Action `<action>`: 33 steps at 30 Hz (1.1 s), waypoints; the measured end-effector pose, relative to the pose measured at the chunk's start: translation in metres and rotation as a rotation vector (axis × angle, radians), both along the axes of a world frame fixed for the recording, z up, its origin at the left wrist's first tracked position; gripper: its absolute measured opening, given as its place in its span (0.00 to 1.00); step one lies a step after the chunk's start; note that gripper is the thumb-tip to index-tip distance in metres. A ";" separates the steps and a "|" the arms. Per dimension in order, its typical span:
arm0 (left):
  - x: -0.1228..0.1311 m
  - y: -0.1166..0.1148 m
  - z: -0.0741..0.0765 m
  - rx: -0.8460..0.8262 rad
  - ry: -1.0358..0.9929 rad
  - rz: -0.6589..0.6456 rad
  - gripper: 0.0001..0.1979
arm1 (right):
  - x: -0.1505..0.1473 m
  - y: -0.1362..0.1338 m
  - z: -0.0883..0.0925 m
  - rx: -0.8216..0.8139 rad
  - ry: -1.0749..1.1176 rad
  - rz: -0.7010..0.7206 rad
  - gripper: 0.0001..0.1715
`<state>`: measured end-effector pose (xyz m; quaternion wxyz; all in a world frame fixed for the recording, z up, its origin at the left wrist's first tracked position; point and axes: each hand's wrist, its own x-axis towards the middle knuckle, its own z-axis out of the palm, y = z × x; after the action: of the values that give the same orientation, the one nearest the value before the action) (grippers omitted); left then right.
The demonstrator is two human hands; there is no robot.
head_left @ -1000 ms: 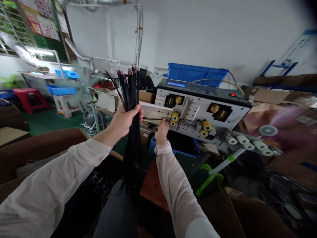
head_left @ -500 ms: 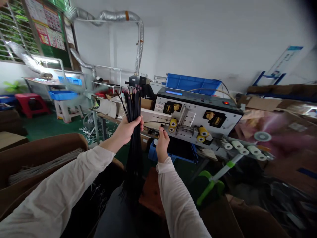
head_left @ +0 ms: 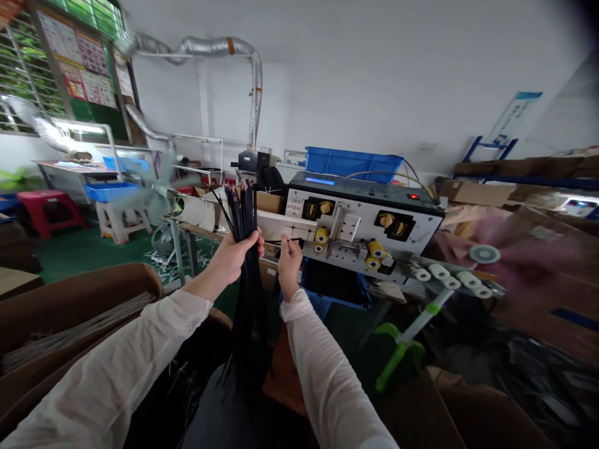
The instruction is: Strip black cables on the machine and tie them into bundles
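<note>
My left hand [head_left: 233, 257] is closed around a thick bundle of black cut wires [head_left: 247, 293], held upright with the ends fanning out above my fist. My right hand [head_left: 289, 260] is pinched on a thin black wire [head_left: 286, 241] just left of the outlet of the wire-cutting machine [head_left: 360, 227]. The machine is grey and white with yellow rollers [head_left: 321, 236] and a red light on top. The two hands are close together, a few centimetres apart.
White guide rollers [head_left: 449, 279] run off the machine's right side. A blue bin [head_left: 352, 163] stands behind it. A brown cardboard box [head_left: 75, 312] with wires lies at my left. A spinning fan [head_left: 156, 190], benches and a red stool [head_left: 51, 209] stand at the back left.
My right hand has drawn back from the machine's outlet toward the bundle, pulling a wire with it. The bundle in my left hand has dropped lower.
</note>
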<state>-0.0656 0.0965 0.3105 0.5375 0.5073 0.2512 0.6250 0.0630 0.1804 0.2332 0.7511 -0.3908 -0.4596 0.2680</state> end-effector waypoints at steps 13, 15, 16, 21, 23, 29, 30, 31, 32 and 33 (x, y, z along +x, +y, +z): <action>0.017 -0.017 0.001 -0.048 0.065 -0.132 0.12 | 0.092 -0.154 0.125 0.267 -0.333 0.434 0.19; 0.030 -0.022 0.000 -0.053 0.081 -0.188 0.13 | 0.093 -0.156 0.139 0.163 -0.454 0.530 0.15; 0.036 -0.025 0.000 -0.056 0.081 -0.216 0.12 | 0.091 -0.152 0.141 0.128 -0.507 0.546 0.15; 0.065 -0.035 -0.007 -0.060 -0.007 -0.315 0.14 | 0.078 -0.112 0.130 0.077 -0.578 0.369 0.15; 0.072 -0.036 -0.010 -0.071 -0.052 -0.339 0.14 | 0.078 -0.106 0.125 0.064 -0.598 0.251 0.14; 0.084 -0.041 -0.013 -0.177 -0.080 -0.341 0.14 | 0.079 -0.110 0.121 0.190 -0.774 -0.084 0.15; 0.086 -0.042 -0.013 -0.183 -0.070 -0.344 0.13 | 0.079 -0.108 0.121 0.215 -0.791 -0.125 0.16; 0.087 -0.044 -0.014 -0.183 -0.061 -0.349 0.13 | 0.079 -0.107 0.120 0.229 -0.804 -0.150 0.17; 0.089 -0.045 -0.014 -0.180 -0.056 -0.351 0.12 | 0.080 -0.104 0.119 0.236 -0.810 -0.163 0.18; 0.091 -0.045 -0.014 -0.173 -0.052 -0.350 0.12 | 0.080 -0.101 0.118 0.244 -0.810 -0.171 0.18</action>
<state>0.0251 0.0511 0.2964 0.6858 0.4788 0.1981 0.5110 0.1434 0.0791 0.3512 0.5703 -0.4093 -0.7117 -0.0266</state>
